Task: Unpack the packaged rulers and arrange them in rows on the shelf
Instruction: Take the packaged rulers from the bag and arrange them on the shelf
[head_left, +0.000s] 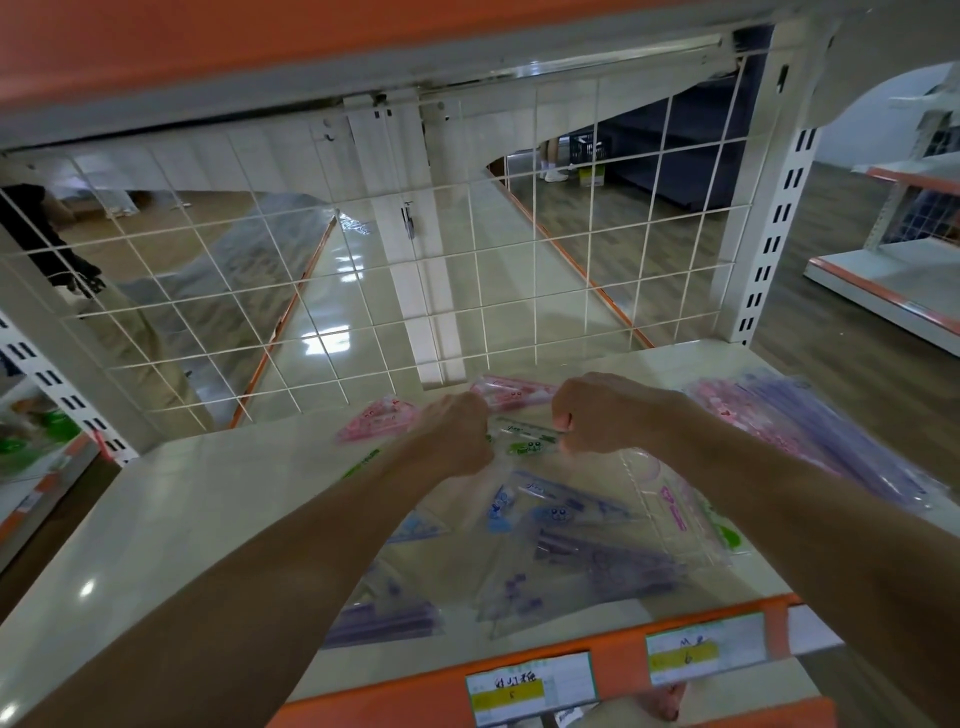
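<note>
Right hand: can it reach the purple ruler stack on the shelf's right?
Probably yes, path-wise: purple ruler stack lies uncovered beside the right hand, nothing between. But that hand grips the green ruler packet.

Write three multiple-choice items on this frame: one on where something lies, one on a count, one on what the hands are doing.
1. Where on the shelf does the stack of pink and purple packs lie?
A. at its right end
B. at its left end
C. in the middle of its front edge

2. How many price labels sit on the orange front strip?
A. none
B. two
C. five

3. What are the left hand and right hand doing?
A. lying flat on the shelf
B. both gripping the green-printed pack
C. hanging idle, holding nothing

Answers: 1 A, the stack lies to the right of the right hand, at the shelf's end; 2 B, two white-and-yellow labels show; 3 B, both hands curl round the pack's ends.
</note>
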